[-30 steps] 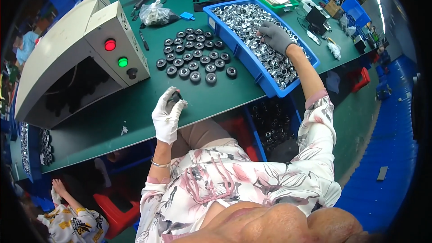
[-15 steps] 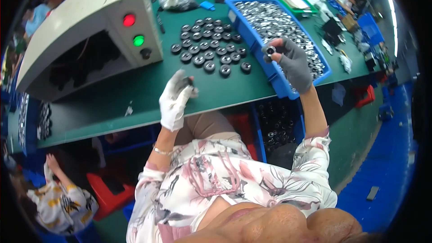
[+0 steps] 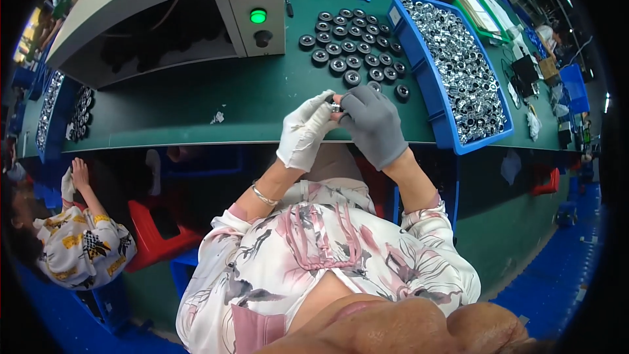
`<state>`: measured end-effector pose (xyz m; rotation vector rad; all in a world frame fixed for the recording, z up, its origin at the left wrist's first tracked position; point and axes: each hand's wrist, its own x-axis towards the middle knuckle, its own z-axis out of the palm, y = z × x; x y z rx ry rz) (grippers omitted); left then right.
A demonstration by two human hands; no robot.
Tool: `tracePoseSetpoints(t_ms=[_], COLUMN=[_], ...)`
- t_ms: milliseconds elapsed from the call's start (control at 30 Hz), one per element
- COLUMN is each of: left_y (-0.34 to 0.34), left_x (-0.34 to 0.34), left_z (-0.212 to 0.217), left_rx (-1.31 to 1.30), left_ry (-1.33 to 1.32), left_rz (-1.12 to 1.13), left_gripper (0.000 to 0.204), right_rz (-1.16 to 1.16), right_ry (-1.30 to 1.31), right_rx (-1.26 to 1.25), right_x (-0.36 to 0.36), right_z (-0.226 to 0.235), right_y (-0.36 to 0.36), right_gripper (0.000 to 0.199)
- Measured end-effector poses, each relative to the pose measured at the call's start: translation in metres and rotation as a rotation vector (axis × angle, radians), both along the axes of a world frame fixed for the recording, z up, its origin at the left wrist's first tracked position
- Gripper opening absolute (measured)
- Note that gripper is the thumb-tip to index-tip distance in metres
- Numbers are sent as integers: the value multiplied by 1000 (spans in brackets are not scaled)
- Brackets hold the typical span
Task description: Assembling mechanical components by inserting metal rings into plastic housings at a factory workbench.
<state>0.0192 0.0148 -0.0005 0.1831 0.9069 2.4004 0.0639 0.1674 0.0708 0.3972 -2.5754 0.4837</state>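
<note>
Green matting covers the workbench point(image 3: 196, 108), and over its near edge the white-gloved left hand point(image 3: 303, 132) and grey-gloved right hand point(image 3: 375, 124) now meet, fingertips pinched together on a small shiny metal ring part point(image 3: 337, 107). A second ago the right hand was reaching into the long blue plastic bin of silvery metal rings point(image 3: 419, 52) while the left waited alone with a dark piece; since then the right has come back from the bin, so a fresh ring has joined whatever the left holds. Rows of round black rubber-like discs point(image 3: 350, 39) lie just beyond the hands, beside a grey machine housing with red and green lamps point(image 3: 252, 0).
</note>
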Motion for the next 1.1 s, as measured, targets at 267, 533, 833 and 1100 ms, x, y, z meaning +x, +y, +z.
tracePoseSetpoints(t_ms=[267, 533, 833, 1100], left_y=[-2, 7, -12, -23], left_x=[-1, 2, -15, -17], left_z=[12, 11, 12, 19], left_rx=[-98, -168, -124, -213], left_ry=[80, 32, 182, 454], left_rz=[63, 125, 70, 82], left_gripper=[26, 17, 18, 19], right_rz=[44, -32, 83, 147], right_ry=[141, 72, -249, -316], right_rx=[-172, -52, -687, -928], right_x=[-2, 2, -2, -8], right_z=[-12, -5, 0, -23], right_y=[-10, -15, -3, -2], right_gripper=[30, 29, 42, 35])
